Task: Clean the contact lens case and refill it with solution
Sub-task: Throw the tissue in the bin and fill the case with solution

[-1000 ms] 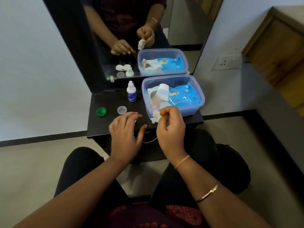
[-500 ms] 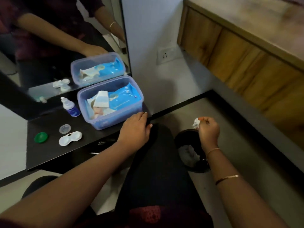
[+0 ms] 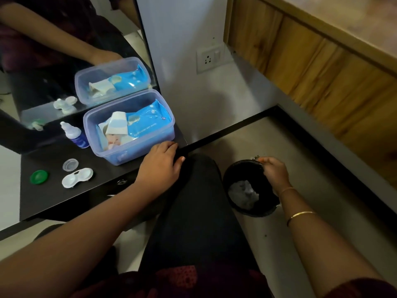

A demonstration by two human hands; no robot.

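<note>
The white contact lens case (image 3: pixel 77 177) lies open on the black table (image 3: pixel 53 201), both wells uncovered. Its green cap (image 3: pixel 39 176) and clear cap (image 3: pixel 70 164) lie loose beside it. Behind them stands the small solution bottle (image 3: pixel 74 134) with a blue label. My left hand (image 3: pixel 161 164) rests palm down on the table's edge, holding nothing. My right hand (image 3: pixel 275 172) hangs over the rim of a black bin (image 3: pixel 231 173) on the floor, with its fingers curled downward. Crumpled white tissue (image 3: pixel 243 193) lies inside the bin.
A clear plastic box (image 3: pixel 129 157) holding a blue wet-wipes pack (image 3: pixel 148 121) stands at the table's right end, against a mirror (image 3: pixel 64 50). My knee is between table and bin. A wall socket (image 3: pixel 209 59) and a wooden cabinet (image 3: pixel 311 61) are to the right.
My right hand carried the tissue from the table to the bin and lowered to its rim; no tissue shows in it now. My left hand moved off the case to the table edge.
</note>
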